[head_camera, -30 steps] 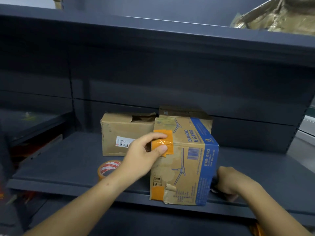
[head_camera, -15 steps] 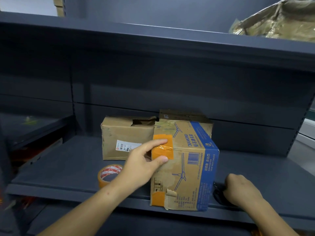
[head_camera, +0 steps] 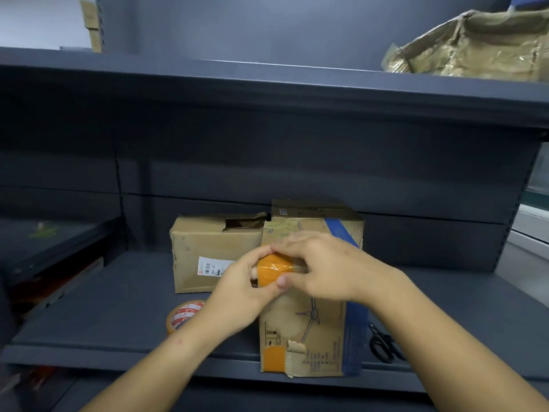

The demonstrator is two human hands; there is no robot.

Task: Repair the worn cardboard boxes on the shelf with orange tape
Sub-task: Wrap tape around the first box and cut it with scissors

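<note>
Storeroom or stockroom: dark grey metal shelving (head_camera: 89,304); worn cardboard cartons (head_camera: 208,251) on it; crumpled carton (head_camera: 475,46) on the tier above.

Dim, cool light fills the bay of the dark grey metal shelf unit (head_camera: 267,90); its upper board casts a heavy shadow over the back panel beneath it. Above that board the light is stronger: the pale wall at the top left corner is nearly washed out, and the crumpled, tape-wrapped brown box (head_camera: 475,46) on top of the board shows soft sheen. Below the board, a small patch of orange tape (head_camera: 271,270) catches a glossy highlight. Both hands in front of it are smeared by motion blur, the right hand (head_camera: 323,272) most. The board's front edge bows with wide-angle distortion, and the frame's corners go soft and murky.
</note>
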